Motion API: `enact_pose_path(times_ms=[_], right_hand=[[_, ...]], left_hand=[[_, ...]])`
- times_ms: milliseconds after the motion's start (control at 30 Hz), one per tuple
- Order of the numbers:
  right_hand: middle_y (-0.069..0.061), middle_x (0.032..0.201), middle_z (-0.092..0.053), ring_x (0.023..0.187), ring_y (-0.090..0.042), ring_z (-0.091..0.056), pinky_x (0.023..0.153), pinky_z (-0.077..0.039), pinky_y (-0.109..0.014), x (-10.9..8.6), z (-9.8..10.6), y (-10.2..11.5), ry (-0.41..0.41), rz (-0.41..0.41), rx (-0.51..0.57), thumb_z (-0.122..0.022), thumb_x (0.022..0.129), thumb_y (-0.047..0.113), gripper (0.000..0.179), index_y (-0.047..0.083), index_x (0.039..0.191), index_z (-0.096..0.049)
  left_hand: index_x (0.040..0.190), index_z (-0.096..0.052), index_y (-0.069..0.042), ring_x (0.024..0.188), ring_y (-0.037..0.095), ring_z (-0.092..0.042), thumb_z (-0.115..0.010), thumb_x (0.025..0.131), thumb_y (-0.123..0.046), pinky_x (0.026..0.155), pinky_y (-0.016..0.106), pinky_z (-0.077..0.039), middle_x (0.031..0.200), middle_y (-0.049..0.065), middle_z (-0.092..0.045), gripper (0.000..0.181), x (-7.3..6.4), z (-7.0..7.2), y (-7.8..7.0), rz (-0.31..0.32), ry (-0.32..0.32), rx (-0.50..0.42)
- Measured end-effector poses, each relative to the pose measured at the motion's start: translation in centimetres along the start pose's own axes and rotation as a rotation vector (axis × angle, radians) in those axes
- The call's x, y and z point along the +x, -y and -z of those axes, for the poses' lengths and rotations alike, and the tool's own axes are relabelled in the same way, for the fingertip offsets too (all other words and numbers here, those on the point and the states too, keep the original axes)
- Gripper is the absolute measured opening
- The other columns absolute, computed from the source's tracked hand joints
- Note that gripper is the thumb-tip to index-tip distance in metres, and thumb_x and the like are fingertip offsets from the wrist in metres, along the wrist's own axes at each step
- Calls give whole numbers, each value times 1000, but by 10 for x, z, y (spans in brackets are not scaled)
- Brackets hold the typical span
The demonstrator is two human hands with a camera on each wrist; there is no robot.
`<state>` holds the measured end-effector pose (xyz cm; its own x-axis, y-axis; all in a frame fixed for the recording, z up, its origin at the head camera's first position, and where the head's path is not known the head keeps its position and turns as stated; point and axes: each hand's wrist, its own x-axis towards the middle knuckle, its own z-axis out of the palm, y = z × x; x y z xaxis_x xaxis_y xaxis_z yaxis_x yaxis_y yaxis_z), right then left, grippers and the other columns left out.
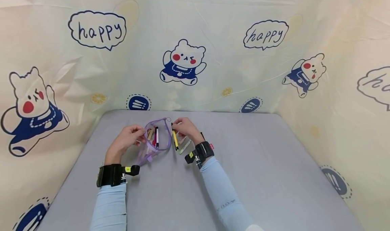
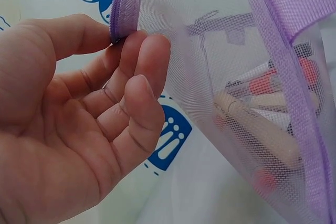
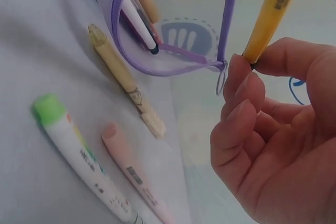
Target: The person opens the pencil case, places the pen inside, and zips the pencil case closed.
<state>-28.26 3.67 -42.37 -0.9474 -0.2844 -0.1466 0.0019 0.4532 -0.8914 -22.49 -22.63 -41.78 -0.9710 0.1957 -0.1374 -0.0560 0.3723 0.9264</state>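
Note:
A purple mesh zip pencil case [image 1: 165,136] stands with its mouth open, several pens [image 1: 156,136] inside. My left hand [image 2: 89,103] pinches the zipped edge of its mouth between thumb and fingers. To the right of the case, my right hand [image 3: 283,124] pinches one end of a yellow pen [image 3: 272,19], which hangs down beside the mouth in the head view. Below that hand in the right wrist view lie a white marker with a green cap [image 3: 79,156], a pink pen [image 3: 134,174] and a beige pen [image 3: 118,69].
The case and loose pens are on a grey table [image 1: 259,170]. A cream cloth backdrop [image 1: 219,65] with cartoon bears rises behind the table's far edge and along both sides. Each wrist wears a black strap [image 1: 111,175] with a small camera.

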Motion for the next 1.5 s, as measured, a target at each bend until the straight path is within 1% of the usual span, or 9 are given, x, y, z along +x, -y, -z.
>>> enact_pose_path(times_ms=[167,300,500,667,867,1000,1167,1333,1500], right_hand=[[-2,74,-65,51,-12,-48,50,-44,-29,4,-9,3,-5,-6,0,-60,93,21,17,9,104,-67],[-2,72,-64,52,-13,-48,48,-41,-27,7,-16,9,-11,-17,14,-59,92,19,15,9,101,-67],[1,68,-61,53,-14,-49,51,-43,-30,19,-30,11,-68,-59,-11,-61,92,20,11,11,93,-67],[-5,68,-64,48,-14,-47,49,-43,-32,25,-40,13,-108,-67,-56,-62,92,21,14,11,83,-66],[1,66,-66,44,-11,-49,43,-42,-24,29,-48,22,-172,-108,-75,-65,91,22,14,12,81,-65],[-3,72,-71,47,-12,-55,43,-44,-23,28,-52,26,-193,-137,-80,-64,92,23,17,10,82,-67],[-12,87,-76,50,-13,-57,47,-47,-24,23,-51,30,-200,-126,-96,-60,95,23,22,4,89,-70],[-11,86,-75,51,-12,-54,47,-44,-24,16,-44,30,-171,-124,-130,-60,97,25,24,4,91,-70],[-13,88,-74,54,-14,-55,46,-42,-23,3,-29,34,-117,-72,-187,-58,97,25,24,5,99,-71]], left_hand=[[117,-55,3,84,22,-67,-48,104,-26,67,31,-55,92,5,-65,33,-1,1,1,-2,-2,-4],[117,-54,5,84,22,-67,-49,104,-27,66,29,-55,90,4,-65,35,-2,1,-1,-6,2,-9],[117,-53,7,84,21,-68,-50,103,-27,66,28,-55,89,2,-65,36,-4,0,-3,-7,-2,-17],[117,-54,6,81,17,-67,-50,103,-27,66,28,-55,90,3,-65,36,-4,-1,-2,-5,-3,-21],[119,-54,5,82,16,-67,-50,103,-30,67,29,-55,91,3,-65,39,-2,-3,-4,-9,-6,-11],[119,-54,6,83,18,-67,-49,103,-29,68,30,-55,91,2,-65,39,-2,-3,-6,-7,-5,-7],[117,-54,7,81,18,-66,-50,103,-27,68,30,-55,89,1,-65,38,-2,-2,-7,-26,-1,-11],[115,-55,4,80,16,-66,-50,103,-27,67,29,-54,89,2,-66,34,-2,-1,-6,-14,-1,-9],[115,-55,4,82,18,-67,-49,103,-26,67,30,-55,89,3,-66,34,-2,0,-6,-18,2,-4]])
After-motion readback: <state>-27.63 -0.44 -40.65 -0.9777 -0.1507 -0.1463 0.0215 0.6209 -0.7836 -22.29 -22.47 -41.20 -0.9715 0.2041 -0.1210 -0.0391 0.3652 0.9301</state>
